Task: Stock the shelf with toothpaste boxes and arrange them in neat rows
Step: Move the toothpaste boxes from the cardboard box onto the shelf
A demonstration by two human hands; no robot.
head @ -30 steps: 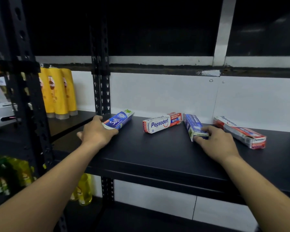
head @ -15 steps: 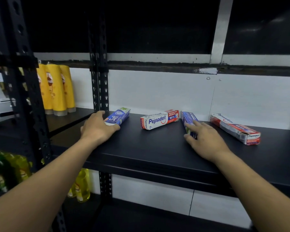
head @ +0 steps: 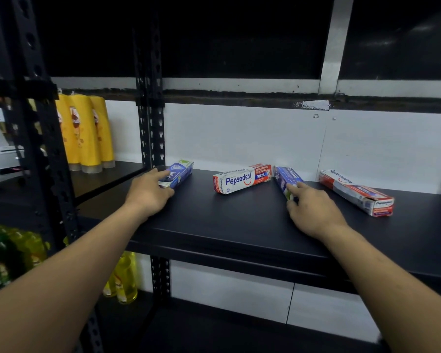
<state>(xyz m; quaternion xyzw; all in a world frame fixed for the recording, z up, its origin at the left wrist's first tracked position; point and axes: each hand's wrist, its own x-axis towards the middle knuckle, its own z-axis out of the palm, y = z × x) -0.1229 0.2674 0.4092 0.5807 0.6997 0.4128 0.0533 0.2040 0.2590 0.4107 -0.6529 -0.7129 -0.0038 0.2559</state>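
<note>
- Four toothpaste boxes are lying flat in a loose row along the back half of the black shelf (head: 239,225), spaced apart from one another and each turned at its own angle.
- The left blue box (head: 180,171) is sitting just beside the black upright post (head: 150,128), its far end showing a green patch and its long side carrying white lettering.
- The left hand (head: 148,194) is gripping the near end of that box, with its fingers (head: 163,173) curling over the top and the thumb pressing in from below.
- The middle Pepsodent box (head: 242,178) is lying untouched between the two hands, white with a red end panel and blue brand lettering facing forward.
- The right blue box (head: 287,179) is pointing away toward the white wall (head: 239,136), its far end nearly meeting the red end of the middle Pepsodent box.
- The right hand (head: 313,210) is pinching the near end of that box, its fingers (head: 298,186) lying along the top edge and the thumb closing on the side.
- The far-right Pepsodent box (head: 357,192) is resting at a slant well right of the right hand, its near end flap looking creased and slightly open.
- Yellow bottles (head: 84,133) are standing upright on the neighbouring shelf to the left.
- More yellow-green bottles (head: 124,278) are showing on the level below.
</note>
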